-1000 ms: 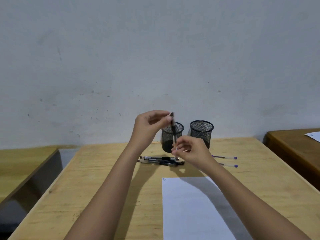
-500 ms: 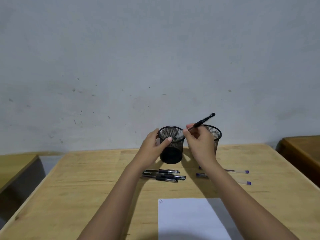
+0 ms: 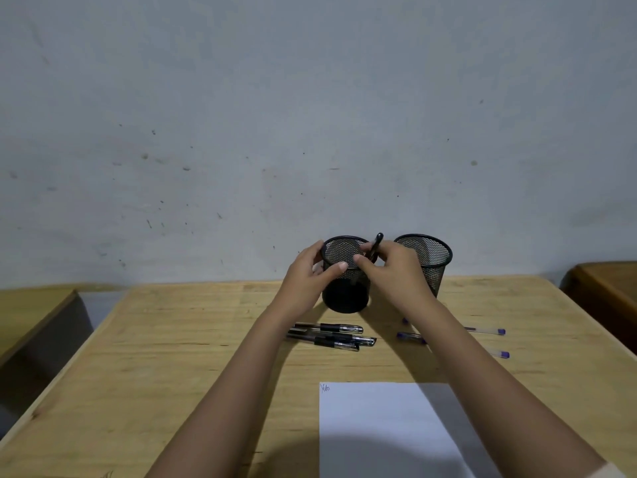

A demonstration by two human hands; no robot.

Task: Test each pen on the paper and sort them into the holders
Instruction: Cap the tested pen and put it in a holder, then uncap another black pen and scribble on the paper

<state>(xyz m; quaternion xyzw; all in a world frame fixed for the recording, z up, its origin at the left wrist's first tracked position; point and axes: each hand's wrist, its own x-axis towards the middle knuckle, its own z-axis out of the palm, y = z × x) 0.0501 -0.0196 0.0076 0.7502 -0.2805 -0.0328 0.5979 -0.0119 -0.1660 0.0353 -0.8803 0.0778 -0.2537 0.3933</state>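
Note:
Two black mesh holders stand at the back of the wooden table: the left holder and the right holder. My left hand grips the left holder's side. My right hand pinches a black pen that stands nearly upright, its lower end inside the left holder. Three black pens lie in front of the left holder. Clear pens with purple caps lie to the right, partly hidden by my right forearm. A white paper sheet with a small scribble lies near me.
The wooden table ends at a grey wall behind the holders. Another wooden desk stands at the right, and a lower wooden surface at the left.
My right hand has swung the black pen from a slant to nearly upright and lowered its tip into the left holder. My left hand stays on that holder.

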